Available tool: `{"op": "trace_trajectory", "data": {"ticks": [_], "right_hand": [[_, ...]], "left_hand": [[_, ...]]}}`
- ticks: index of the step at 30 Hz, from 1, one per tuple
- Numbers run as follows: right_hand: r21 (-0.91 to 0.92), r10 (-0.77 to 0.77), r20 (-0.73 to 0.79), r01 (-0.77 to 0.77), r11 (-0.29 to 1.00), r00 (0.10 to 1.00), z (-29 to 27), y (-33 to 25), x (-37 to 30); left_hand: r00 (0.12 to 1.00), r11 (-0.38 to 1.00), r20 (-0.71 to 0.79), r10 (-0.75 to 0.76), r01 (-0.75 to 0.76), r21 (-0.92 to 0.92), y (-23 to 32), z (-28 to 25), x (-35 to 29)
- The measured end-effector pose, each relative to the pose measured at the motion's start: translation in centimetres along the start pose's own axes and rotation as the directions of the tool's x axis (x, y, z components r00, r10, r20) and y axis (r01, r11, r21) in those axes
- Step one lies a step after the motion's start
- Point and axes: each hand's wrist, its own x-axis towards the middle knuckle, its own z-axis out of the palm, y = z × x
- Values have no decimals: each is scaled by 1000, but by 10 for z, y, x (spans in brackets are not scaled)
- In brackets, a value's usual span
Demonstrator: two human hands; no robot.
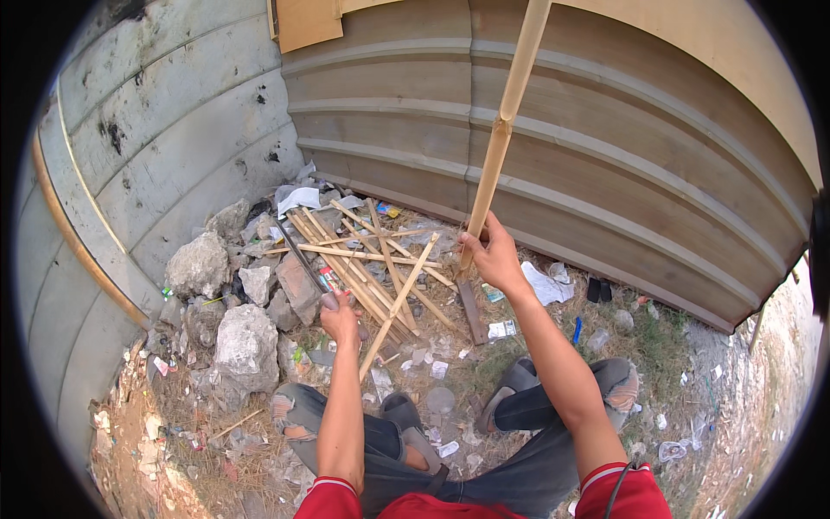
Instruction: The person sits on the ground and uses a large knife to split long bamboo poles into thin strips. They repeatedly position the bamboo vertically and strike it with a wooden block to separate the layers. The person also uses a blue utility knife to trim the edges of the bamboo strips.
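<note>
My right hand (497, 257) is closed around the lower part of a long bamboo pole (495, 156). The pole stands nearly upright, leaning a little right, and runs out of the top of the view. Its foot is close to a short dark bar (471, 313) on the ground; whether they touch I cannot tell. In my left hand (340, 320) is the handle of a machete (299, 254), its long dark blade pointing up and left. Beyond that hand lies a crisscross pile of split bamboo strips (367, 259). One longer strip (399, 303) slants toward my feet.
Broken concrete chunks (249, 346) and rocks are heaped on the left. A grey panel wall (199, 130) and a brown corrugated metal sheet (596, 164) enclose the spot. Litter, a blue plastic piece (577, 329) and dry grass cover the ground around my sandals (510, 389).
</note>
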Motion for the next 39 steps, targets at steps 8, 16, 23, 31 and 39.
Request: {"op": "trace_trajectory", "data": {"ticks": [8,16,23,31,39], "right_hand": [[-101,58,208,-38,994,976,52,153,-40],[-190,266,243,-223,956,933,78,258,-97],[-354,256,148,-190,916,955,90,270,-154],[-384,333,100,-273,882,938,79,305,-180],[-409,368,110,-295,863,923,87,323,-214]], "left_hand": [[979,943,201,26,43,-330,80,-51,-63],[802,925,556,219,11,-380,188,-44,-125],[685,966,693,225,-63,-252,229,-28,-154],[603,975,767,219,-162,-151,235,-1,-173],[658,975,735,165,-221,-21,212,13,-194]]}}
